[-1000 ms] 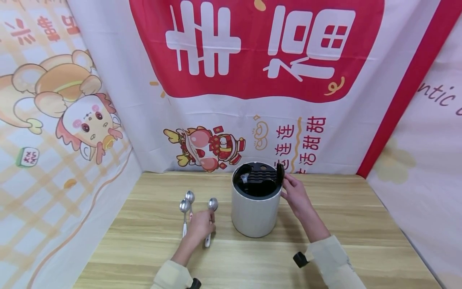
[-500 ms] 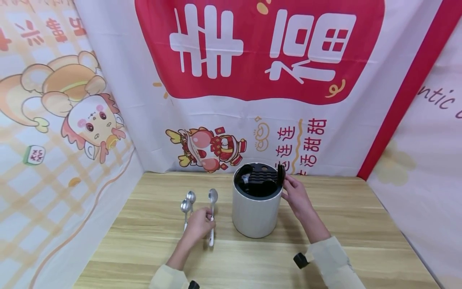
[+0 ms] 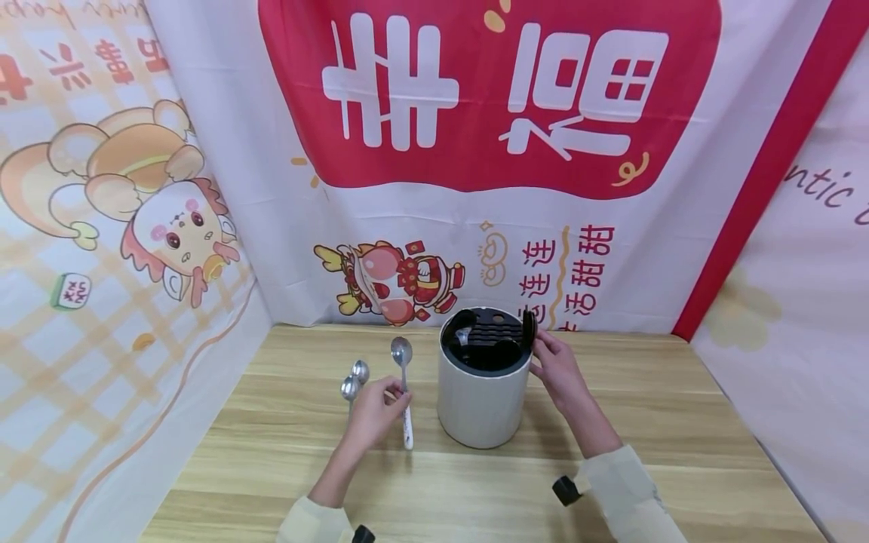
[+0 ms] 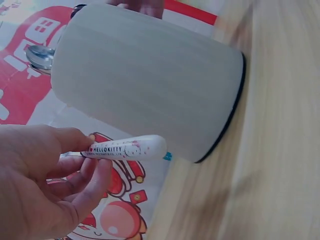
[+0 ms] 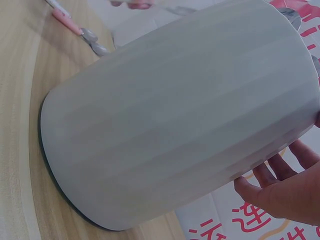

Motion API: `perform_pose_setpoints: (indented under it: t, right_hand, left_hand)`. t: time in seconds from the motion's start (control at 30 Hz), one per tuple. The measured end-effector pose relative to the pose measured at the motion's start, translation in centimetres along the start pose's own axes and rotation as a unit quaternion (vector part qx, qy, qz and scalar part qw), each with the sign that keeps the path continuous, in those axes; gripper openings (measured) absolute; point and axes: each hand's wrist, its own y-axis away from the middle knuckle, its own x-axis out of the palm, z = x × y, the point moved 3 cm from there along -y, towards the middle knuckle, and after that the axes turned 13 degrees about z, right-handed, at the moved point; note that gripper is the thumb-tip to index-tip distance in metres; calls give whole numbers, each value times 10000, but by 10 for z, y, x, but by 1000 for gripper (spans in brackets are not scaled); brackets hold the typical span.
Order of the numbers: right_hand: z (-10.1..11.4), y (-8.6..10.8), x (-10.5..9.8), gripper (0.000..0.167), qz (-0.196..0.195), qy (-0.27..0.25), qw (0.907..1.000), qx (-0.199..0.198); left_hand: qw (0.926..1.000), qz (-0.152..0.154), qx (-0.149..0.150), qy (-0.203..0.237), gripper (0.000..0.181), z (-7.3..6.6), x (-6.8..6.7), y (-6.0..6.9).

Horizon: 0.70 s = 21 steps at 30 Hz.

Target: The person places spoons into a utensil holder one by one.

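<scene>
My left hand (image 3: 376, 411) pinches a metal spoon (image 3: 407, 430) by its white printed handle, bowl pointing away, left of the utensil holder. The left wrist view shows "HELLO KITTY" lettering on that handle (image 4: 130, 148), held between thumb and fingers. The pale round utensil holder (image 3: 482, 415) stands upright with a black divided insert (image 3: 492, 354). Shiny spoon bowls (image 4: 41, 57) stick out of its top. My right hand (image 3: 560, 369) touches the holder's right side near the rim; in the right wrist view its spread fingertips (image 5: 245, 187) rest against the wall.
Two more spoons lie on the wooden table (image 3: 271, 467) beyond my left hand, their bowls (image 3: 349, 388) close together. One has a pink handle (image 5: 66, 22). Printed cloths (image 3: 380, 204) hang at the back and both sides.
My left hand has lifted the spoon from the table and moved it slightly away from me, its bowl now farther back. The right hand and the holder have stayed in place.
</scene>
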Motion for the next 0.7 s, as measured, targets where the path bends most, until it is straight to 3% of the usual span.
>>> perform_pose_setpoints:
  t: [0.1, 0.3, 0.5, 0.7]
  right_hand:
    - [0, 0, 0, 49, -9, -8, 10000, -1]
    - [0, 0, 0, 48, -12, 7, 10000, 66]
    - [-1, -1, 0, 48, -11, -17, 10000, 76]
    - [-2, -2, -1, 48, 27, -23, 10000, 36]
  left_hand:
    - [9998, -43, 10, 196, 5, -7, -3, 0]
    - [9966, -191, 375, 709, 8, -25, -10, -1]
    - [9948, -468, 605, 674, 11, -44, -19, 0]
    - [9933, -520, 766, 691, 13, -63, -24, 1]
